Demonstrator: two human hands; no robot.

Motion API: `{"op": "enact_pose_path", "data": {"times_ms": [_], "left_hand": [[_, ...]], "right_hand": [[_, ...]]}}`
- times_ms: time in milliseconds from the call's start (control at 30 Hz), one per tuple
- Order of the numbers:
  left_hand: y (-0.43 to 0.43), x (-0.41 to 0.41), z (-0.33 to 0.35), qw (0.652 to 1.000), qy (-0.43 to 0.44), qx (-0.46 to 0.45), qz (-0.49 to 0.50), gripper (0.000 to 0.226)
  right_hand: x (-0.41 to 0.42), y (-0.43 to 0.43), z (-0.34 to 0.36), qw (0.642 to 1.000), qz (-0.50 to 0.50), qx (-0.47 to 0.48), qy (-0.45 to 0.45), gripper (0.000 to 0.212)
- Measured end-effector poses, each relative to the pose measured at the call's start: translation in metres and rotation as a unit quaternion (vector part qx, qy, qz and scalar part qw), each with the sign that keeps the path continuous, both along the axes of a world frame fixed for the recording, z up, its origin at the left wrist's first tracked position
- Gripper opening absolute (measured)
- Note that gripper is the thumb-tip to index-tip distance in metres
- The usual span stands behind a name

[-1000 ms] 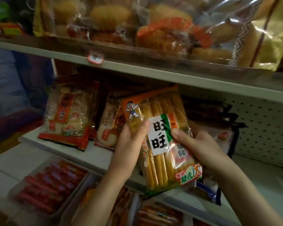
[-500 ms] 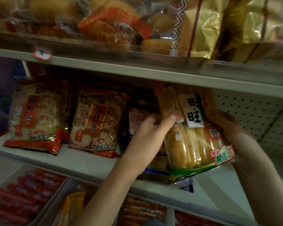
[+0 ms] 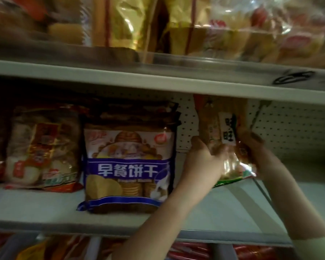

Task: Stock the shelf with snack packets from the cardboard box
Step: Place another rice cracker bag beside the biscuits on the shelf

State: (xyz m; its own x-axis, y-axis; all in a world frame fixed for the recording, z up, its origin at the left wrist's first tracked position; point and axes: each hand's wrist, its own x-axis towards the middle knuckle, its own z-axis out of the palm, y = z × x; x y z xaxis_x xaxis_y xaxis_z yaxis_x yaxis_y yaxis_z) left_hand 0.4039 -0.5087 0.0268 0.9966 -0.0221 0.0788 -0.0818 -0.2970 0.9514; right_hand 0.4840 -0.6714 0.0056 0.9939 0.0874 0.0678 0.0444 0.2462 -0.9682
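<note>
While the shelf (image 3: 223, 209) is carrying its stock, the blue biscuit bag (image 3: 128, 166) is standing upright on it. Just left of that bag, a red-labelled bag (image 3: 43, 147) is leaning back. Right of the biscuit bag, the cracker packet (image 3: 221, 132) is standing upright inside the shelf. The left hand (image 3: 199, 160) is gripping the packet's left edge with curled fingers, and the right hand (image 3: 259, 152) is gripping its right edge.

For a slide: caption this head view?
Left hand and right hand hold an orange cracker packet upright on a grey shelf beside a blue biscuit bag.
</note>
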Motion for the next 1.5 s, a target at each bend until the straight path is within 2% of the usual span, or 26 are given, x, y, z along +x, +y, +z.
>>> {"op": "enact_pose_path", "data": {"times_ms": [133,300,433,533,567,700,800,867,933,1000,1100,1200,1267,1300,1367,1400,1500], "left_hand": [[-0.014,0.037,-0.022,0.998,0.028,0.017,0.052,0.039],[-0.018,0.069,-0.046,0.989,0.060,-0.010,0.138,0.040],[-0.014,0.084,-0.052,0.969,0.094,-0.152,0.171,0.034],[-0.014,0.090,-0.053,0.948,0.101,-0.226,0.202,0.032],[-0.015,0.091,-0.053,0.945,0.097,-0.231,0.209,0.033],[-0.022,0.095,-0.051,0.949,0.075,-0.215,0.216,0.032],[-0.025,0.096,-0.048,0.956,0.071,-0.208,0.194,0.033],[-0.023,0.099,-0.050,0.963,0.071,-0.183,0.186,0.038],[-0.021,0.102,-0.055,0.969,0.076,-0.154,0.176,0.046],[-0.021,0.106,-0.058,0.973,0.078,-0.132,0.172,0.049],[-0.023,0.109,-0.061,0.977,0.061,-0.075,0.189,0.049],[-0.029,0.106,-0.061,0.985,0.022,-0.040,0.167,0.056],[-0.033,0.101,-0.061,0.987,-0.002,0.019,0.159,0.075],[-0.033,0.097,-0.060,0.986,-0.010,0.062,0.152,0.086],[-0.032,0.087,-0.055,0.978,-0.046,0.153,0.130,0.096],[-0.030,0.080,-0.051,0.973,-0.077,0.184,0.114,0.091],[-0.017,0.043,-0.033,0.973,-0.111,0.201,0.027,0.053]], "right_hand": [[0.008,-0.006,-0.023,0.999,0.034,-0.004,0.005,0.038],[0.024,0.008,-0.039,0.997,0.069,-0.013,0.024,0.030],[0.032,0.008,-0.044,0.992,0.116,-0.035,0.020,0.040],[0.028,0.002,-0.054,0.971,0.200,-0.123,0.051,0.057],[0.026,0.000,-0.058,0.961,0.227,-0.142,0.070,0.056],[0.020,-0.007,-0.060,0.965,0.210,-0.124,0.097,0.039],[0.022,-0.010,-0.053,0.960,0.195,-0.179,0.096,0.031],[0.023,-0.010,-0.052,0.934,0.186,-0.289,0.092,0.017],[0.025,-0.008,-0.054,0.897,0.141,-0.409,0.093,0.027],[0.027,-0.004,-0.056,0.862,0.096,-0.489,0.090,0.037],[0.028,0.001,-0.055,0.778,0.063,-0.624,0.032,0.047],[0.022,0.008,-0.043,0.702,0.011,-0.712,0.010,0.059],[0.014,0.013,-0.029,0.655,-0.058,-0.753,0.008,0.072],[0.010,0.017,-0.021,0.641,-0.084,-0.763,-0.005,0.071],[-0.002,0.027,-0.004,0.649,-0.113,-0.751,-0.048,0.058],[-0.008,0.032,0.004,0.660,-0.119,-0.738,-0.071,0.049],[-0.032,0.047,0.019,0.683,-0.143,-0.704,-0.128,0.031]]}}
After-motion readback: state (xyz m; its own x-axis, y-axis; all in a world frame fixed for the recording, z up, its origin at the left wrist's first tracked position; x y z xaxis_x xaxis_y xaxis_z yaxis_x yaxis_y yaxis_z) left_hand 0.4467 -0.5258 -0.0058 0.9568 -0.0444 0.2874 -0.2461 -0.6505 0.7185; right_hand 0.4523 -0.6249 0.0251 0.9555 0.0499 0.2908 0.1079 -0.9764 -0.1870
